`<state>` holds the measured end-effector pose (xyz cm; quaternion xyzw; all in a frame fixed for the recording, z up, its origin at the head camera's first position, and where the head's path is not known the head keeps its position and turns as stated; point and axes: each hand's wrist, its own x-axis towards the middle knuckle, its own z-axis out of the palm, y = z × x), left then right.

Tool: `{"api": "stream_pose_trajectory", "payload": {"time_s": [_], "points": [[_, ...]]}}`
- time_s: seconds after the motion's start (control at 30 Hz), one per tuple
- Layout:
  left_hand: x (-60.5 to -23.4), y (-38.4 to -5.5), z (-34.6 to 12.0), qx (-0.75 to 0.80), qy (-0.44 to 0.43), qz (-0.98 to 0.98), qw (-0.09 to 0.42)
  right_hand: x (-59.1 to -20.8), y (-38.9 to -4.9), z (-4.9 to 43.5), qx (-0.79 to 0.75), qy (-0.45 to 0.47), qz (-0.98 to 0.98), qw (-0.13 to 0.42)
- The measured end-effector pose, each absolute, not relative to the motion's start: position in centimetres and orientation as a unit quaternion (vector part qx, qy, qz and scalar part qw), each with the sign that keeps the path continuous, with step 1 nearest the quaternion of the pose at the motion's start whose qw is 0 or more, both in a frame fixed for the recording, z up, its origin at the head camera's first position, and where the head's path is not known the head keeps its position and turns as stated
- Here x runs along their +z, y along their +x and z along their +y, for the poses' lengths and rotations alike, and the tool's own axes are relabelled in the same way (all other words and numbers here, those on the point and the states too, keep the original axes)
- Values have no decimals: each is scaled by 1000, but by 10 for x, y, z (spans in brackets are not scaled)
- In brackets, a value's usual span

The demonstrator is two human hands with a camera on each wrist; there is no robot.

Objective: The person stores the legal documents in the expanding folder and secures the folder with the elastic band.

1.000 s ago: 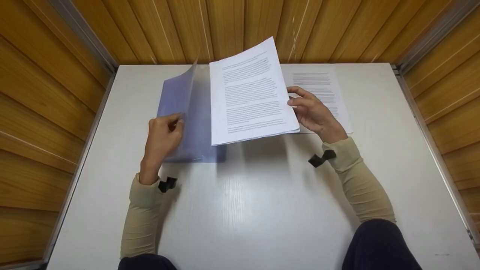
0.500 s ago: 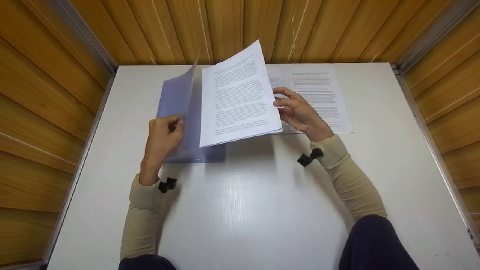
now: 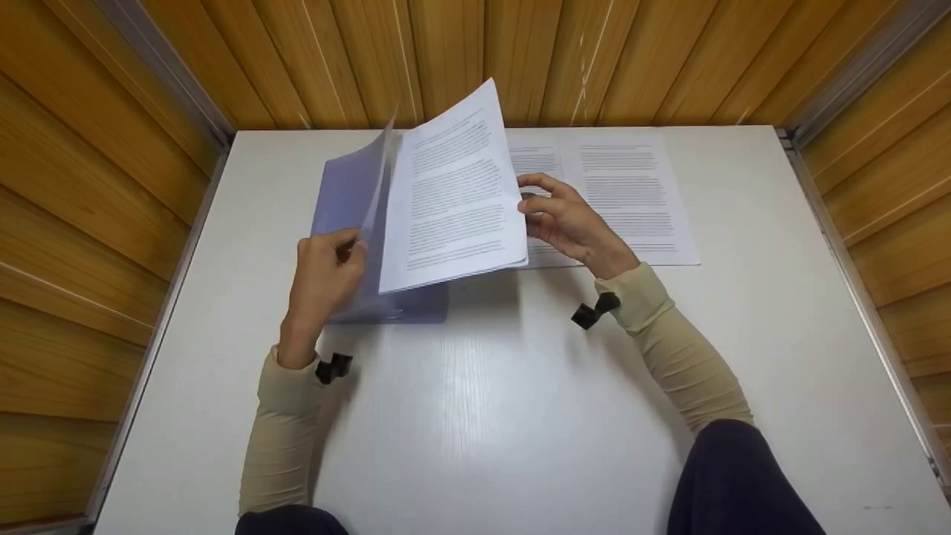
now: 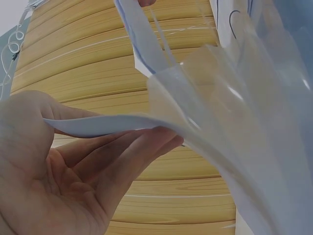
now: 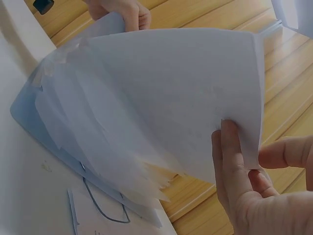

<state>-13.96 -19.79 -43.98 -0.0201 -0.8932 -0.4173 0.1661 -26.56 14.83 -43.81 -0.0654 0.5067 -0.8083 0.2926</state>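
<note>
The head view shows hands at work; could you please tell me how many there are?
2: the left hand pinches the raised cover of the blue folder, and the right hand holds the lifted papers by their right edge. No other hand shows.

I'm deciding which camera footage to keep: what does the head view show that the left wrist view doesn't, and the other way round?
Only the head view shows the printed face of the held sheets and both tan sleeves. Only the left wrist view shows the looped white cord and the palm side of the left hand. Both show that hand pinching the raised folder cover, and the wooden wall.
</note>
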Motion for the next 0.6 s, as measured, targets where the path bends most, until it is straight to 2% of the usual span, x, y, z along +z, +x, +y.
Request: {"api": "stream_pose_trajectory", "payload": {"time_s": [0.6], "points": [[-441, -139, -197, -425, -9, -892, 151, -443, -261, 117, -803, -75, 507, 305]]}}
